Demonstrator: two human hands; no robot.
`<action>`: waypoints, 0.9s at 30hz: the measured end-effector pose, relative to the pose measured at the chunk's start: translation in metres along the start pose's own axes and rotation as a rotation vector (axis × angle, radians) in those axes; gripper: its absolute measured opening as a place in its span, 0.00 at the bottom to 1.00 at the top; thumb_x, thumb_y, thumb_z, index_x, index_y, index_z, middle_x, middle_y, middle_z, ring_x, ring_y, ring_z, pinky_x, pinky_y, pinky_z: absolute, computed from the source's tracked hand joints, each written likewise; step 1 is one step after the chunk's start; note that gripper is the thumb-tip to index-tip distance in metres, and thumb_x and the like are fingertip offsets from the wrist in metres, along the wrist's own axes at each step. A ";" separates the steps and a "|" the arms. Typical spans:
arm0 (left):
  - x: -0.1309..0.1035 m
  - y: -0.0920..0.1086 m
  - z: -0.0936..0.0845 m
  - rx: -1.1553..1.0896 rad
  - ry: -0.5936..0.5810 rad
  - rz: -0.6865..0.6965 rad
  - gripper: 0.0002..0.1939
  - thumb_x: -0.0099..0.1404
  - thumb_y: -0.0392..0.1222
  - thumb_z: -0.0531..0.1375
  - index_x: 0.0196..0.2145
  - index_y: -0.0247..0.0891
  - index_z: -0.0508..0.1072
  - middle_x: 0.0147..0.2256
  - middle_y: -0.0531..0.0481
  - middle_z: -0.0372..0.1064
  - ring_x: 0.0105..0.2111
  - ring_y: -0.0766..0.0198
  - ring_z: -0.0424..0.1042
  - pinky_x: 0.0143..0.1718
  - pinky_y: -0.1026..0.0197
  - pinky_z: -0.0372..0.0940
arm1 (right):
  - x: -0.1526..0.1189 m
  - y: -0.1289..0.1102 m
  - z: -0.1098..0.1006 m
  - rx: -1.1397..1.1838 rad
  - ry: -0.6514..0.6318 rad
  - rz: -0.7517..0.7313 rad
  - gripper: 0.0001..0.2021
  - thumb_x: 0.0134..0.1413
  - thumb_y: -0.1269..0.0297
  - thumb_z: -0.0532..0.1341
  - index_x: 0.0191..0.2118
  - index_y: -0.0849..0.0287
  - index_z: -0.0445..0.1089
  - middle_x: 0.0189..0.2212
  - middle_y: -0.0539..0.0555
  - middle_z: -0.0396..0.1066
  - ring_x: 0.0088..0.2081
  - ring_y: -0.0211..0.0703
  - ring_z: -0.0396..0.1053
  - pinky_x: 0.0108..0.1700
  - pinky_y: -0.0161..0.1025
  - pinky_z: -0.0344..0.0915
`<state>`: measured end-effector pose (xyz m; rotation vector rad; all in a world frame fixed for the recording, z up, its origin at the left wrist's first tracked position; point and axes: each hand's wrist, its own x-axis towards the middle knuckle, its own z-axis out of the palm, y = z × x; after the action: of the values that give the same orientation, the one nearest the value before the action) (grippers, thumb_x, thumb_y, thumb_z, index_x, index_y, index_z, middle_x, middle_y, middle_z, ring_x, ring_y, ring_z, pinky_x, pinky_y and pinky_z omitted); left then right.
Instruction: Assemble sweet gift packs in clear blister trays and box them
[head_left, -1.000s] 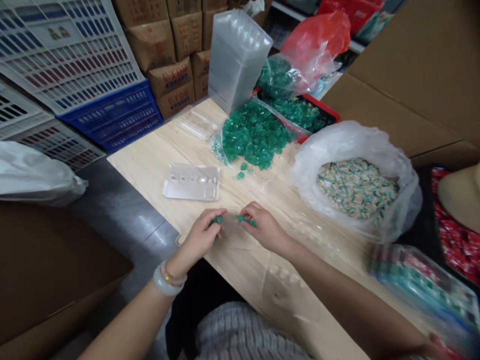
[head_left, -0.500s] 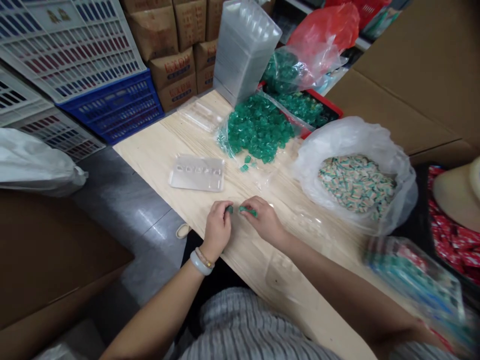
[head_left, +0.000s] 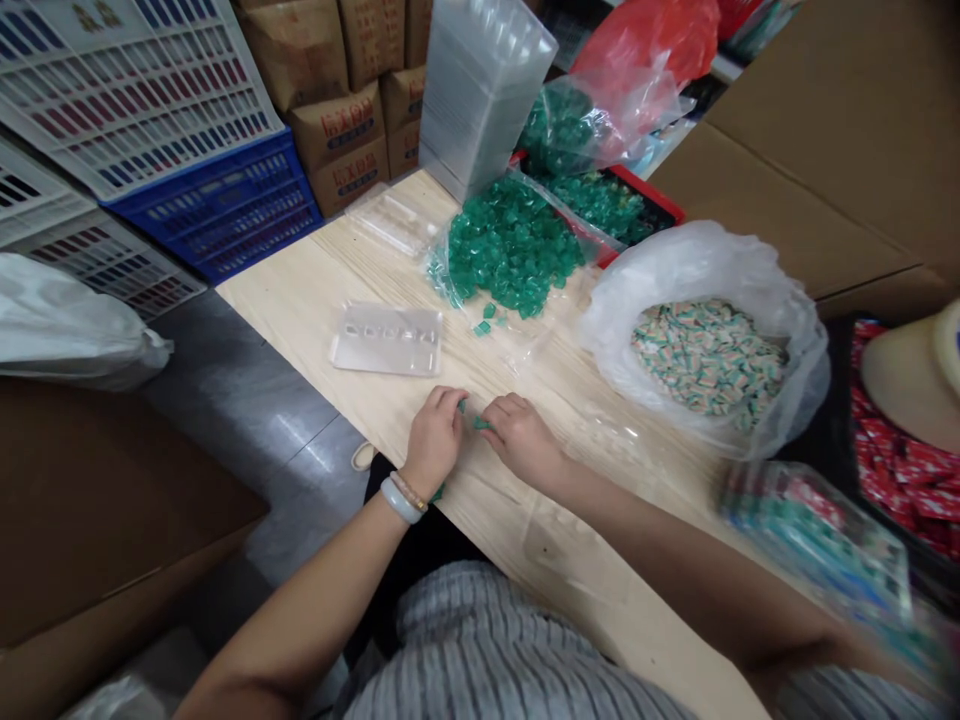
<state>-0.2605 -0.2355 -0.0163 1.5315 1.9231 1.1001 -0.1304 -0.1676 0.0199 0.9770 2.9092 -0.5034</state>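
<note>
Over the near edge of the wooden table (head_left: 300, 290), my left hand (head_left: 435, 432) and my right hand (head_left: 523, 440) face each other, a small gap apart. My left fingers pinch a small green wrapped candy, mostly hidden by the hand. Between my right thumb and fingers is another green candy (head_left: 481, 424). A green bit (head_left: 439, 492) shows beside my left wrist. Beyond my left hand lies a clear plastic tray (head_left: 386, 355) with a row of small moulded hollows. A heap of green candies (head_left: 517, 245) spreads from a clear bag farther back.
A stack of clear trays (head_left: 476, 110) stands behind the heap, near a red-rimmed crate (head_left: 667, 205). To the right is a white plastic bag (head_left: 615, 305) of striped pieces. Filled clear packs (head_left: 825, 540) lie at right. Crates (head_left: 225, 205) and brown bags (head_left: 352, 140) stand at back left.
Both hands stay close together with slight finger movement. The candy in my left hand is now less visible, and a green bit has appeared by my left wrist. The view has shifted slightly.
</note>
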 end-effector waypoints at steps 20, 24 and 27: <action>-0.011 -0.004 -0.063 -0.138 -0.338 0.093 0.22 0.57 0.36 0.57 0.51 0.38 0.61 0.39 0.47 0.64 0.29 0.68 0.64 0.35 0.62 0.63 | 0.011 -0.007 0.013 0.652 0.304 0.269 0.06 0.47 0.69 0.59 0.34 0.61 0.67 0.28 0.52 0.68 0.30 0.38 0.64 0.35 0.38 0.62; -0.047 -0.016 -0.073 -0.022 -0.595 0.197 0.15 0.56 0.40 0.60 0.43 0.41 0.68 0.39 0.47 0.64 0.37 0.62 0.66 0.40 0.60 0.63 | 0.007 -0.023 0.019 0.214 0.257 0.102 0.05 0.52 0.70 0.57 0.34 0.62 0.68 0.34 0.58 0.67 0.39 0.45 0.63 0.43 0.41 0.61; -0.058 -0.021 -0.066 0.031 -0.584 0.208 0.09 0.59 0.37 0.57 0.39 0.41 0.70 0.38 0.47 0.65 0.38 0.61 0.66 0.41 0.60 0.62 | 0.012 -0.027 0.024 0.099 0.231 0.096 0.08 0.55 0.69 0.53 0.37 0.62 0.68 0.35 0.58 0.67 0.41 0.45 0.62 0.43 0.41 0.61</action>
<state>-0.3063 -0.3119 -0.0024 1.8464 1.4117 0.5983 -0.1577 -0.1878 0.0032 1.2613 3.0412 -0.5699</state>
